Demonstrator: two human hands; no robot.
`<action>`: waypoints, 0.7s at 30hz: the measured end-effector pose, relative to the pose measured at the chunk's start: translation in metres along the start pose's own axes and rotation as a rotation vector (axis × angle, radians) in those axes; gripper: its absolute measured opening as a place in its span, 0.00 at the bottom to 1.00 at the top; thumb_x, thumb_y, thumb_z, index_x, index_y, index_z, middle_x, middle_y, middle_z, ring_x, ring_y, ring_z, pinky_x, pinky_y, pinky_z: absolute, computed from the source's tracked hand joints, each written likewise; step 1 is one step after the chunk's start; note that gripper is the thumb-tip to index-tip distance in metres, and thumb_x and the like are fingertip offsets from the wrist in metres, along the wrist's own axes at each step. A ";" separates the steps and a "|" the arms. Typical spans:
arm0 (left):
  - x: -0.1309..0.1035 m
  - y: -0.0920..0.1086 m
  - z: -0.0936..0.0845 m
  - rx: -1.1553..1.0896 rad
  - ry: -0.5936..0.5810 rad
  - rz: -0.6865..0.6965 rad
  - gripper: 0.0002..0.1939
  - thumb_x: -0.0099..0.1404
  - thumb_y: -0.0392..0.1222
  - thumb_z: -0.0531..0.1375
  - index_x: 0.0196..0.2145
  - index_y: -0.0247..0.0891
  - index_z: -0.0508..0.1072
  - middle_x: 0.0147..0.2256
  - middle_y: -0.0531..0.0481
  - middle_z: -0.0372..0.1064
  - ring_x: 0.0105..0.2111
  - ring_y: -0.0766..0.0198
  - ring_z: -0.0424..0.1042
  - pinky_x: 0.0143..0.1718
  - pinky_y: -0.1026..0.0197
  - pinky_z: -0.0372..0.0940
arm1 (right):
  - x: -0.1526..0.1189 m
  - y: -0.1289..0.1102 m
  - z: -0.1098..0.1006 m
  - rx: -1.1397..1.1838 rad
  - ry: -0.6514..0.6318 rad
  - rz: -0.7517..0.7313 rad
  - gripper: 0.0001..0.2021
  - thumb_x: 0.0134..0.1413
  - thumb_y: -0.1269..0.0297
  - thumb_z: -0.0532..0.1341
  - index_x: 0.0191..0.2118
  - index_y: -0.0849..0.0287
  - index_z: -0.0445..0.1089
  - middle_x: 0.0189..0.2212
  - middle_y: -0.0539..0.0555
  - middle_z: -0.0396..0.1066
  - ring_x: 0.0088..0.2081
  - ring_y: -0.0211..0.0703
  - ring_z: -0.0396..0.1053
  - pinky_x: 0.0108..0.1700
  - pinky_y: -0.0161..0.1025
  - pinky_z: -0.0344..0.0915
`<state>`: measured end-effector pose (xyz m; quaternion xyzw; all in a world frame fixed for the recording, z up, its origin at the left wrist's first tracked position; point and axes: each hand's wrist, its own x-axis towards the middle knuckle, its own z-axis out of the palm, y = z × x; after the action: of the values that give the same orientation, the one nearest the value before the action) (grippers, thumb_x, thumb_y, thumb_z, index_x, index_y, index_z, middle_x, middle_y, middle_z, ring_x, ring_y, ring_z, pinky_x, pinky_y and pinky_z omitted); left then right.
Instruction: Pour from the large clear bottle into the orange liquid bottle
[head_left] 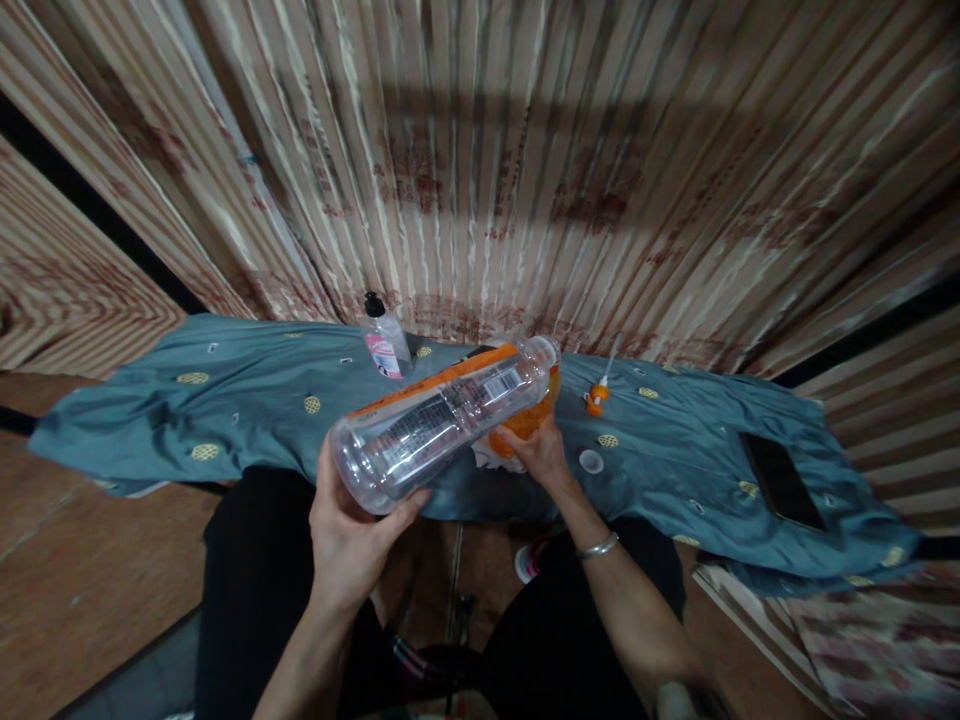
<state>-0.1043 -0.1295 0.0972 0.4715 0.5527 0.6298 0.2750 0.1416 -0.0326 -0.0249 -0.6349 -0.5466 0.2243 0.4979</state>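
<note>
My left hand (356, 545) is wrapped round the base of a large clear plastic bottle (442, 425) with an orange-edged label. The bottle is tilted, its neck up to the right, above an orange bottle (525, 425). Around that orange bottle my right hand (538, 450) is closed. The clear bottle's neck hides the top of the orange one, so I cannot tell whether they touch. Something white and crumpled (499, 460) lies under the orange bottle. Right of my right hand are an orange pump top (598, 397) with a pale tube and a small white cap (591, 461).
A pump bottle (386, 340) with a black top stands at the back left of the teal patterned cloth (262, 400). A dark phone (781, 480) lies at the right. Striped curtains (465, 180) hang behind and at both sides.
</note>
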 end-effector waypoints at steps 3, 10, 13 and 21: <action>0.001 0.001 0.001 -0.010 0.011 0.012 0.51 0.39 0.46 0.80 0.61 0.32 0.72 0.54 0.35 0.79 0.52 0.45 0.82 0.51 0.52 0.77 | 0.000 -0.002 0.000 0.011 0.003 0.021 0.41 0.42 0.48 0.74 0.61 0.60 0.65 0.52 0.65 0.81 0.51 0.62 0.82 0.55 0.59 0.78; 0.002 0.001 0.000 0.000 0.002 -0.013 0.52 0.39 0.46 0.80 0.61 0.33 0.72 0.53 0.36 0.79 0.51 0.45 0.82 0.51 0.52 0.77 | 0.000 -0.003 -0.001 0.032 -0.011 0.026 0.42 0.42 0.45 0.73 0.61 0.61 0.65 0.51 0.65 0.81 0.51 0.61 0.82 0.55 0.57 0.78; 0.002 0.001 0.000 0.005 0.005 -0.016 0.52 0.39 0.47 0.80 0.62 0.33 0.71 0.53 0.36 0.79 0.51 0.45 0.82 0.51 0.53 0.77 | 0.000 -0.002 -0.001 0.024 -0.002 0.020 0.42 0.42 0.43 0.72 0.60 0.61 0.65 0.52 0.66 0.81 0.51 0.62 0.81 0.55 0.57 0.78; 0.000 0.000 -0.001 0.008 -0.007 -0.020 0.53 0.38 0.50 0.81 0.62 0.37 0.72 0.54 0.38 0.78 0.53 0.45 0.81 0.53 0.51 0.76 | -0.001 -0.003 -0.001 0.014 -0.009 0.027 0.41 0.43 0.45 0.72 0.61 0.59 0.64 0.51 0.65 0.81 0.52 0.62 0.81 0.55 0.58 0.77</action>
<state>-0.1050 -0.1297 0.0969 0.4693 0.5589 0.6231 0.2811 0.1408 -0.0343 -0.0225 -0.6376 -0.5385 0.2379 0.4968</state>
